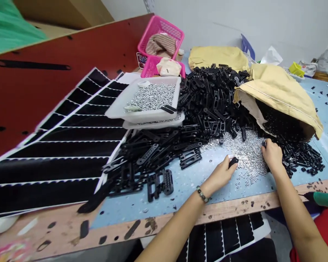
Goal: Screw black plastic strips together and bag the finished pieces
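My left hand (221, 174), with a beaded bracelet (202, 194) at its wrist, is closed around a small black plastic piece (233, 162) over the blue tabletop (191, 182). To its right, my right hand (272, 155) reaches down at the edge of a heap of small silver screws and nuts (251, 154). Its fingers are pinched together by a small dark piece (264, 144), mostly hidden by them. Just right of that hand lies a pile of small black plastic parts (303, 156), below the mouth of a yellow sack (281, 91).
A large heap of black slotted parts (210, 98) fills the table's middle. Left of it stand a white tub of screws (153, 96) and pink baskets (161, 27). Black strip sheets (62, 149) lean at left. A green-handled tool (325, 200) lies at the right edge.
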Tool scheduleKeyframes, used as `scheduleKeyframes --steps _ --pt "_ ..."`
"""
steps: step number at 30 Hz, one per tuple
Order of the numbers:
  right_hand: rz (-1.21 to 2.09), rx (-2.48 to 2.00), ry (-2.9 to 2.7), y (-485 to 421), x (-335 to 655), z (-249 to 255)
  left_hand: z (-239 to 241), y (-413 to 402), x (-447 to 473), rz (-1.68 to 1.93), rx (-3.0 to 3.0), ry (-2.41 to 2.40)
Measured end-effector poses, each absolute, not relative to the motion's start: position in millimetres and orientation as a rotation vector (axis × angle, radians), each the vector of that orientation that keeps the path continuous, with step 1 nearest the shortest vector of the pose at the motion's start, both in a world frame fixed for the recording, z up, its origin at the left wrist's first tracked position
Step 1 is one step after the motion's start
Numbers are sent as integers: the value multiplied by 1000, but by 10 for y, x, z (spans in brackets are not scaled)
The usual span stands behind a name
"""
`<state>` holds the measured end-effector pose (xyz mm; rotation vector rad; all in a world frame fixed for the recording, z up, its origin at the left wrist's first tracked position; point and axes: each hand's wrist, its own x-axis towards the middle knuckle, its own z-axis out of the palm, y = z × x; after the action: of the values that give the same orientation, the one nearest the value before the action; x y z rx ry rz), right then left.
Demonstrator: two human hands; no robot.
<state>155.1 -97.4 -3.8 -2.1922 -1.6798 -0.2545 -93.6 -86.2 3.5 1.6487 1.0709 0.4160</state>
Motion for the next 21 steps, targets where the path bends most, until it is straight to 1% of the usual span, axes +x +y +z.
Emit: scheduleKeyframes --steps 2,5,6,8,13,18,21 --pt "-68 -1947 -1617 -1077 1432 7 60 -882 -946 486 1696 1057" --pt "343 -1546 -1610 -1285 1139 113 89 -950 -994 550 1730 1037" --pt "462 -1460 -1637 -1344 1029 148 101 -976 -1009 565 1737 1015" --pt "594 -1375 -1691 -1422 833 203 127 -1025 -1037 605 1773 974" --pt "624 -1371 -1761 -1448 630 224 137 -1090 -1128 644 2005 1001" --pt "684 -1354 -1734 -1527 553 115 43 -1147 -1272 525 2310 985" --pt "700 -1362 -1732 -1568 500 51 30 -1196 -1361 491 2329 980"
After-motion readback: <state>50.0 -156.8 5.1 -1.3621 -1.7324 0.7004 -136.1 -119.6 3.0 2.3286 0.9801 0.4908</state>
